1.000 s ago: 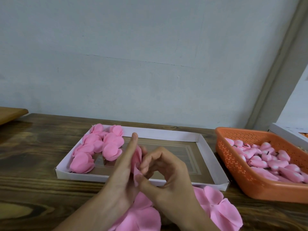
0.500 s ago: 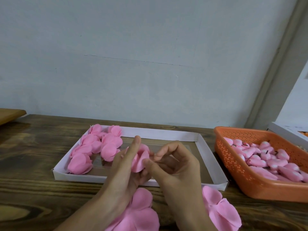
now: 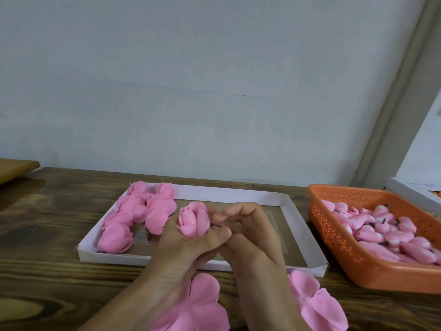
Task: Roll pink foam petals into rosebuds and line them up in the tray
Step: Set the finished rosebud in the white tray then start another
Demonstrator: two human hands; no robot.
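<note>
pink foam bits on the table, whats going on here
A person is rolling pink foam petals into rosebuds. The left hand grips a nearly formed rosebud above the white tray, and the right hand has bent fingers at the bud's side; whether they pinch it is unclear. Finished buds sit in two short rows at the tray's left end. Flat petals lie on the wooden table in front, and an orange basket of small pink pieces stands to the right.

Rosebuds (image 3: 133, 218) lie in the tray's (image 3: 303, 232) left end; a basket (image 3: 338, 254) sits right, loose petals (image 3: 315, 304) before it.
</note>
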